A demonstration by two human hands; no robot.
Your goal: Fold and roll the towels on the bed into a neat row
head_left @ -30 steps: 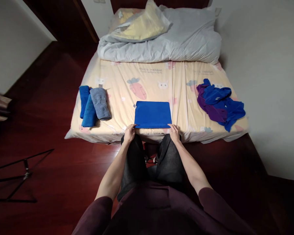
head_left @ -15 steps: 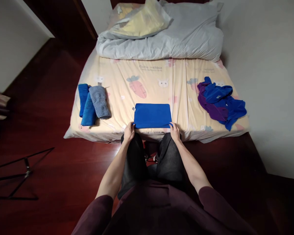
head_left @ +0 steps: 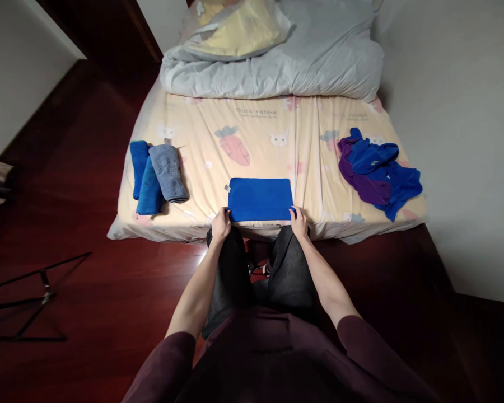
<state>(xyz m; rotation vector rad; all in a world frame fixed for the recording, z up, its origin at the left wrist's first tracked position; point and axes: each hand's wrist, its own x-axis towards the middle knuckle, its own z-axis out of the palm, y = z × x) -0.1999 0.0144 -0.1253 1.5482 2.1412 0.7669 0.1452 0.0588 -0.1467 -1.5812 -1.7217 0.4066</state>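
Note:
A blue towel (head_left: 260, 198), folded into a flat rectangle, lies at the front edge of the bed. A small pale tag sticks out from its left side. My left hand (head_left: 222, 224) pinches its near left corner, fingers closed. At the near right corner my right hand (head_left: 299, 222) is closed on the same towel. To the left lie two rolled blue towels (head_left: 149, 187) and a rolled grey towel (head_left: 168, 173) that partly covers one of them. Over on the right is a crumpled heap of blue cloth (head_left: 403, 184) and purple cloth (head_left: 363, 182).
The bed (head_left: 201, 137) has a cream printed sheet. A grey quilt (head_left: 319, 73) and a yellow pillow (head_left: 246, 33) are piled at its far end. A wall (head_left: 457, 140) runs along the right. Black stand legs (head_left: 33, 302) rest on the floor at left.
The fold along the towel's near edge now lies flatter. Both hands stay at its near corners. The whole view has shifted slightly.

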